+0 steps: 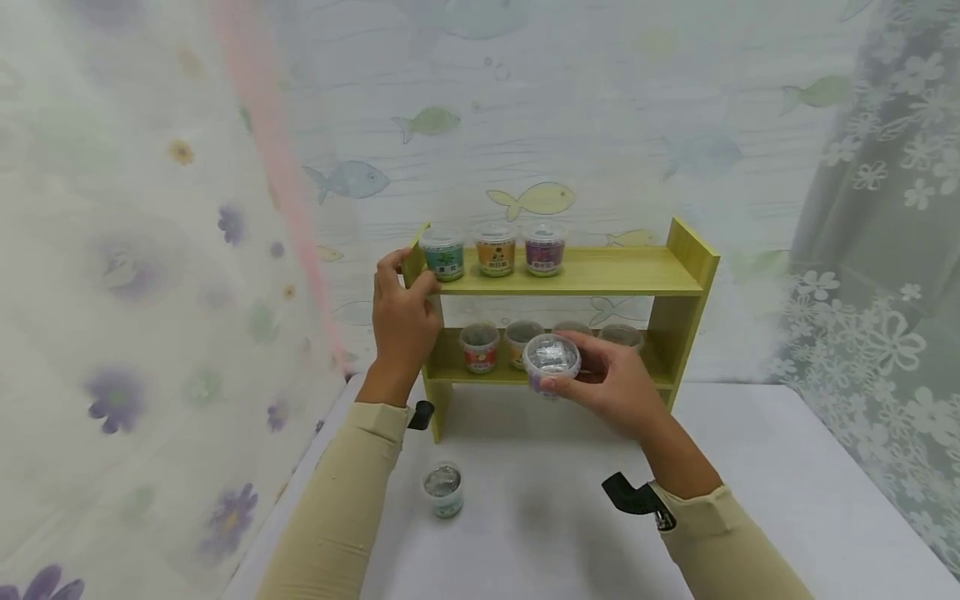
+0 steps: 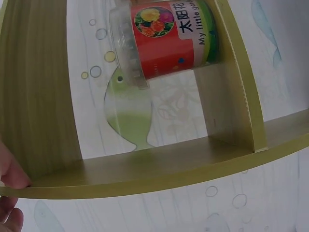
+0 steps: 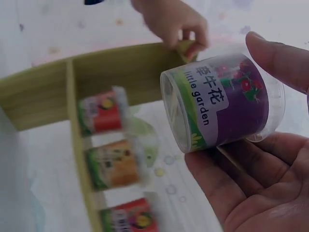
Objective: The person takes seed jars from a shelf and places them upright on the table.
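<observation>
My left hand point(image 1: 406, 310) grips the top of the left side panel of a yellow-green wooden shelf point(image 1: 630, 271); its fingertips point(image 2: 8, 175) press the panel edge in the left wrist view. My right hand point(image 1: 603, 382) holds a clear lidded cup with a purple label point(image 1: 551, 360) in front of the lower tier. In the right wrist view the purple cup point(image 3: 227, 104) lies on its side, pinched between my thumb and fingers point(image 3: 241, 186).
Teal point(image 1: 443, 253), orange point(image 1: 495, 248) and purple point(image 1: 544, 247) cups stand on the top tier. Several cups, one of them red point(image 1: 479, 347), stand on the lower tier. One cup point(image 1: 442, 490) sits on the white table point(image 1: 780, 475). Curtains hang left and right.
</observation>
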### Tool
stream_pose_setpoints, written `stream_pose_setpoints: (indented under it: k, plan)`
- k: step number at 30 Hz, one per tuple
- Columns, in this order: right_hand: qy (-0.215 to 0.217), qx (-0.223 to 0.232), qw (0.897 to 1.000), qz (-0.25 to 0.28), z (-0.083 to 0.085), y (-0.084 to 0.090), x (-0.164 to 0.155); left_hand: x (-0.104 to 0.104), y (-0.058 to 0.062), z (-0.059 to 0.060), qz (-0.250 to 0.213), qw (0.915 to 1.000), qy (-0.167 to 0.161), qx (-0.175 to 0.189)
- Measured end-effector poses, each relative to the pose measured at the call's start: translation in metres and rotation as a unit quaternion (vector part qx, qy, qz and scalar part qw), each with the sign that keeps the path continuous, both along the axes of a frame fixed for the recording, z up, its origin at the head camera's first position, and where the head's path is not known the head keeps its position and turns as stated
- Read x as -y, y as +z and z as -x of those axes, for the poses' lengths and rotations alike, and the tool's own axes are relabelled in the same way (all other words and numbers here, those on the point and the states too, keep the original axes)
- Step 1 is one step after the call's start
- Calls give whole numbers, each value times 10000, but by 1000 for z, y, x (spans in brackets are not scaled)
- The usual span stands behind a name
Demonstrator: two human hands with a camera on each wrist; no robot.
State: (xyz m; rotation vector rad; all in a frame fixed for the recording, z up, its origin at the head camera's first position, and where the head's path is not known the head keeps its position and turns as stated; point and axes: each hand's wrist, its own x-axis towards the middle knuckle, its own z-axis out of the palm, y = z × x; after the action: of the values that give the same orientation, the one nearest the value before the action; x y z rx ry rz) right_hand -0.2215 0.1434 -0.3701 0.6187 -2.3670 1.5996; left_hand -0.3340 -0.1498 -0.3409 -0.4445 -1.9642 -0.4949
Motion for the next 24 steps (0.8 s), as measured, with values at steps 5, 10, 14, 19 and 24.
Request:
stream_pose_setpoints:
  k: [5, 10, 14, 19, 24]
  plan:
    - [80, 440, 9990, 57, -3, -32, 14, 1, 5, -6, 182, 9994, -42, 302]
    - [330, 753, 9966, -56, -7, -68, 31, 4, 11, -13, 783, 9947, 183, 640]
    - [499, 936, 9944, -12, -9, -95, 41, 4, 15, -16, 1395, 9867, 400, 726]
    - [581, 1127, 9919, 92, -6, -120, 53, 5, 24, -20, 1672, 9799, 610, 903]
    - [541, 1309, 9898, -146, -2, -140, 58, 2, 30, -21, 1613, 9782, 606, 1161]
